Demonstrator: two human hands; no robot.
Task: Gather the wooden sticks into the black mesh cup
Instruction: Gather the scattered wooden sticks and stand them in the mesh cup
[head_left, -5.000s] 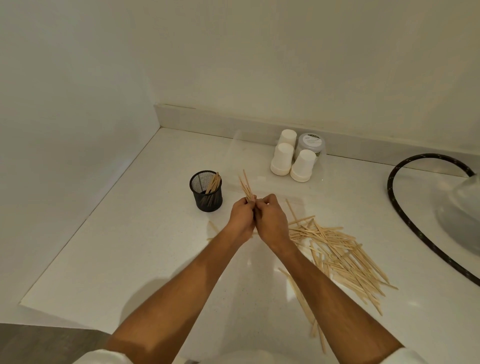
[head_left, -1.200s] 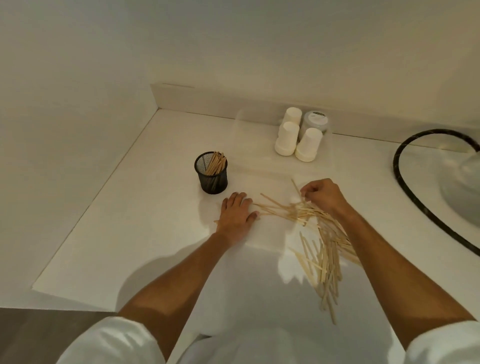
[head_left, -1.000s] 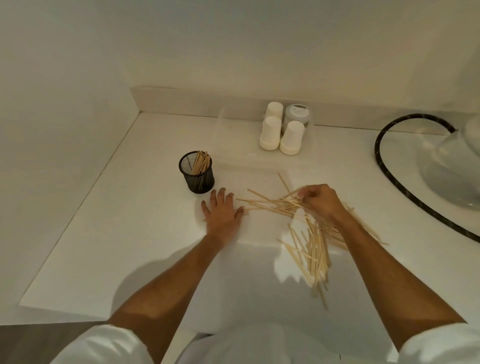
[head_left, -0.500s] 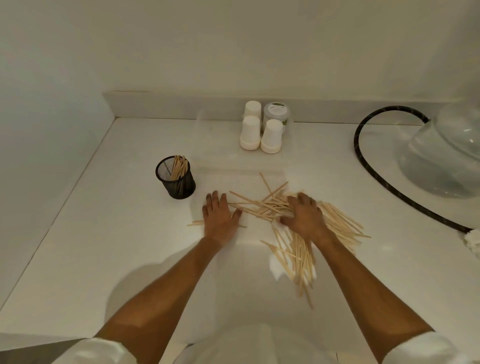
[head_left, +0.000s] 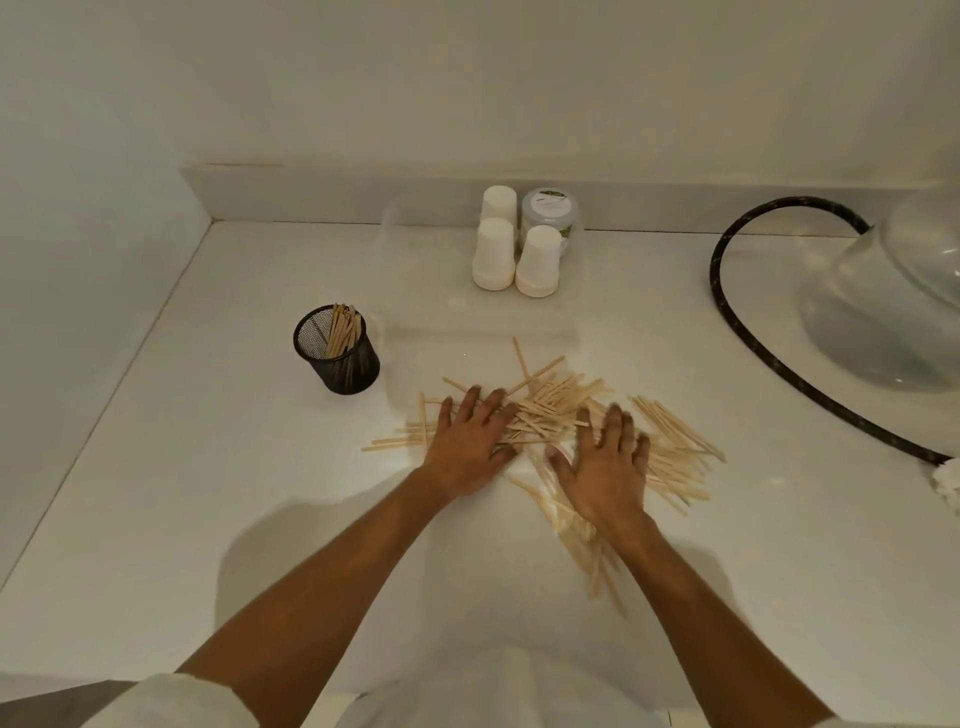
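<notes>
- White stone-look countertop (head_left: 208, 519): big flat surface in a wall corner, smooth, so sticks prob. slide on it easily.
- Clear glass bowl-shaped vessel (head_left: 893, 312) at far right, w/ a black braided hose (head_left: 727, 322) curving round its left side. Both well apart from the pile, not in the way.
- Loose pile of thin pale wooden sticks (head_left: 561, 410): spread flat on the counter centre-right, criss-crossed, some running back toward the person under the right forearm. Judged v. light, stiff, snappable if bent; hard to pinch singly off a flat top. Better to rake them parallel, then grip a bundle round its middle.
- Left hand (head_left: 470, 441): fingers straight and spread, palm down on the left end of the pile, holding nothing.
- Right hand (head_left: 605, 467): also flat and splayed, pressing on the pile's right part, nothing gripped. Fingertips a bit blurred, so contact there is prob., not certain.
- Black wire-mesh cup (head_left: 337, 351): upright, left of and beyond the pile, near it but not touching; already has a sheaf of sticks leaning in it. Path from pile to cup looks unobstructed.
- Three upturned white paper cups (head_left: 493, 254) plus a round lidded jar (head_left: 549, 208) by the back wall, beyond the pile, no hindrance.
</notes>
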